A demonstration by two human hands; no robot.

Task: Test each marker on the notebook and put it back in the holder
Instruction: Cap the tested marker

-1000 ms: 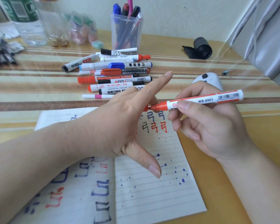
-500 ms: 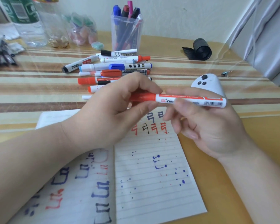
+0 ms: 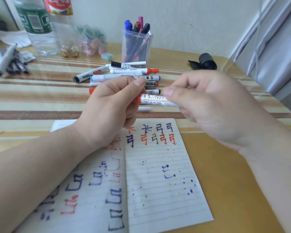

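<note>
Two hands shared one marker. The fingers (image 3: 138, 83) of the left hand (image 3: 111, 105) were curled tight round the red cap (image 3: 137, 100). The thumb and fingers of the right hand (image 3: 208, 105) were pinched onto the far half of the white-barrelled whiteboard marker (image 3: 155, 100). That hand was blurred, so I could not tell how many fingers bore on it. The marker lay level between the two grips, in the air, with its cap seated against the barrel as far as I could see. I could not tell whether the cap was going on or coming off.

I judged the marker light and stiff, with a smooth, printed plastic barrel that could roll in a loose pinch. The best hold looked to be mid-barrel, with the cap pulled or pushed straight along the axis.

Just below the fingers lay the open lined paper notebook (image 3: 158, 182), marked with red, blue and black test strokes and ink spatter. Just beyond the fingers sat a loose heap of capped markers (image 3: 124, 72) on the striped wooden table (image 3: 32, 98). Farther beyond stood the clear plastic holder (image 3: 136, 46), upright and already holding several markers. I judged that a drop in from above would suit.
</note>
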